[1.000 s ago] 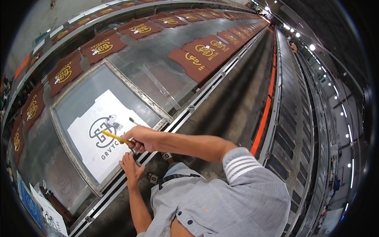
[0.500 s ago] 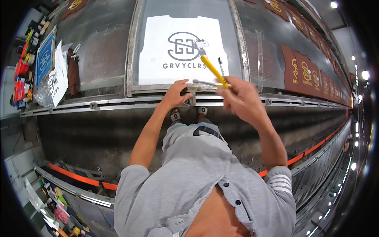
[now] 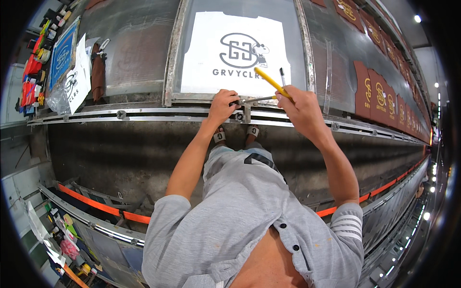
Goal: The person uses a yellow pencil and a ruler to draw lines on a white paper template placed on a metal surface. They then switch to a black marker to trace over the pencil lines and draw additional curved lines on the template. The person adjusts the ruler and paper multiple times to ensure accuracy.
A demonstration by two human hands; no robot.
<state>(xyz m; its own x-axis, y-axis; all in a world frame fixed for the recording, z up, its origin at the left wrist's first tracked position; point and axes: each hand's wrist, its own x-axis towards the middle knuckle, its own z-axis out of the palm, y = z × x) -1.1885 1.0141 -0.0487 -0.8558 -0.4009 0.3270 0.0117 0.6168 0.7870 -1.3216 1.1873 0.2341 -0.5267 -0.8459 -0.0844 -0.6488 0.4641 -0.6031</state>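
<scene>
Your right hand [image 3: 301,109] clamps a yellow stick [image 3: 272,82] and metal rod [image 3: 259,100]; your left hand [image 3: 223,104] curls at the frame [image 3: 192,98], grip unclear.

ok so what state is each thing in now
screen frame: lying flat
white paper: flat inside the screen frame
yellow stick: gripped, aslant
pen: lying flat
left hand: curled at the screen frame's edge
metal shaft: pointing toward the left hand
right hand: closed around the yellow stick
brown fabric pieces: laid out, printed yellow
</scene>
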